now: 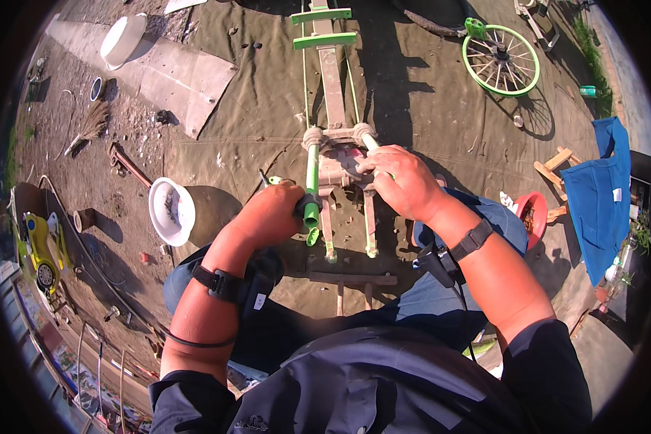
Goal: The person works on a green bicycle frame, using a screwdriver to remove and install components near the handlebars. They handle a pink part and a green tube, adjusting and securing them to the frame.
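Observation:
In front of me stands a dusty wooden frame (330, 87) with bright green crosspieces at its far end and two short legs towards me. A green tube (312, 170) runs along its left side, its open end facing me. Beside that end my left hand (273, 210) is closed, against a dark band round the tube; whatever its fingers hold is hidden. A pale tube (369, 142) comes out of a rope binding on the right. My right hand (403, 179) is wrapped round its near end, with the fingertips over the frame's middle.
A white basin (171, 211) stands left, near a red-handled tool (129, 165) and a straw brush (88, 130). A green-rimmed spoked wheel (500, 59) is at far right. A red bowl (532, 217) and a blue cloth (597, 202) lie right. A yellow toy-like vehicle (40, 253) sits far left.

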Demonstrator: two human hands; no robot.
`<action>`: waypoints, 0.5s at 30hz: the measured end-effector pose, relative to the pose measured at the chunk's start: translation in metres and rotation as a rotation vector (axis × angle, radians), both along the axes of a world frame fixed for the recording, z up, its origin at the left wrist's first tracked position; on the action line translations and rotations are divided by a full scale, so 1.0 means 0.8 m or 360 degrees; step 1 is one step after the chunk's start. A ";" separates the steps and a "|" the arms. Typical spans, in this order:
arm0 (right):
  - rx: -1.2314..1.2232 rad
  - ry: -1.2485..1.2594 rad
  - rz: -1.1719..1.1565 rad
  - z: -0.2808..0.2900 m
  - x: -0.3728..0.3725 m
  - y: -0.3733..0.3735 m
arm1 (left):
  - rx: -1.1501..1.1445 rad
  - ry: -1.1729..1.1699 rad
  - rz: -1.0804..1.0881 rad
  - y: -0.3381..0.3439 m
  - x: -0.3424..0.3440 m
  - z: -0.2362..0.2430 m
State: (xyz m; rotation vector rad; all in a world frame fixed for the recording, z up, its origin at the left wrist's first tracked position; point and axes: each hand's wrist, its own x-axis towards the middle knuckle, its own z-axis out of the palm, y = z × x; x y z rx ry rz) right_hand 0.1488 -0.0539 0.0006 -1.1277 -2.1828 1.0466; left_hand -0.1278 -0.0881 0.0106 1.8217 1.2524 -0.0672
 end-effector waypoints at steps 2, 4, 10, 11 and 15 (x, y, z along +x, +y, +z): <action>-0.0001 -0.0027 0.0008 0.001 0.000 0.001 | -0.0029 0.0030 -0.0054 -0.005 -0.001 0.018; -0.0007 0.0006 -0.0040 -0.004 0.001 -0.002 | 0.0008 0.0016 -0.0038 -0.011 -0.002 0.022; -0.0073 0.0033 -0.0070 0.002 -0.004 -0.002 | 0.0002 -0.0050 0.0021 -0.018 -0.007 0.024; -0.0083 0.0024 -0.0076 0.002 -0.004 -0.001 | 0.0013 -0.0062 0.0016 -0.018 -0.007 0.024; -0.0083 0.0013 -0.0072 0.001 -0.003 -0.001 | -0.0041 -0.0136 0.0147 -0.021 -0.012 0.034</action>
